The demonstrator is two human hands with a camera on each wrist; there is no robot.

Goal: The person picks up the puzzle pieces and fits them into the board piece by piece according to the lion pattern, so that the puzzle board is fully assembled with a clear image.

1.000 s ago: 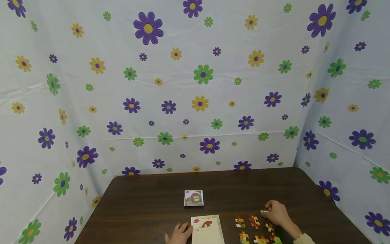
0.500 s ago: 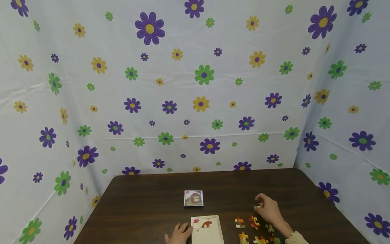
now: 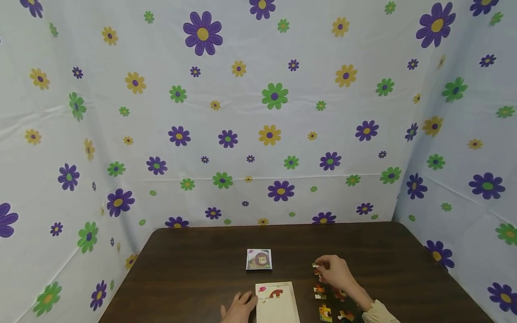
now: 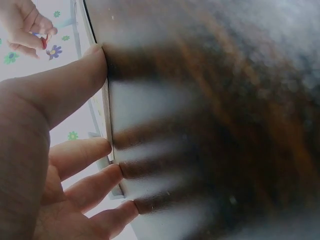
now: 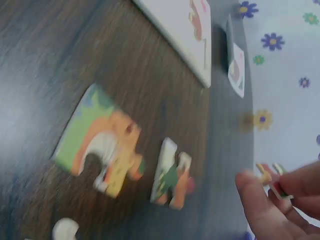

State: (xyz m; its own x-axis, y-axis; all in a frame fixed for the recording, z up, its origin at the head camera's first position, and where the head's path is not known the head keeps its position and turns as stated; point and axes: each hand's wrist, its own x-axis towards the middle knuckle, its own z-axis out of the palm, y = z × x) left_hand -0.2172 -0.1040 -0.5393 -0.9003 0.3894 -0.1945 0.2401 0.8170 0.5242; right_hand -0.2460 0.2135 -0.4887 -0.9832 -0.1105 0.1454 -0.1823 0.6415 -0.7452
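My right hand (image 3: 338,272) pinches a jigsaw piece (image 5: 276,180) between thumb and fingers, raised above the table behind the loose pieces. Flat on the wood lie several loose jigsaw pieces (image 3: 326,313), some partly hidden beneath my right arm. A shallow light wooden puzzle tray (image 3: 278,312) has joined pieces (image 3: 276,293), pink and reddish brown, in its far left corner. At the tray's left side rests my left hand (image 3: 239,307), fingers spread, with fingertips on the table; the left wrist view shows the thumb (image 4: 92,65) near the tray's edge.
Behind the tray lies a small square lion picture (image 3: 259,259) on the dark wooden table (image 3: 194,269). A flower-printed white cloth (image 3: 242,134) hangs along the table's back and sides.
My right hand has moved left with the pinched jigsaw piece, from the far right of the loose pieces to above their left column. The left hand stays by the tray.
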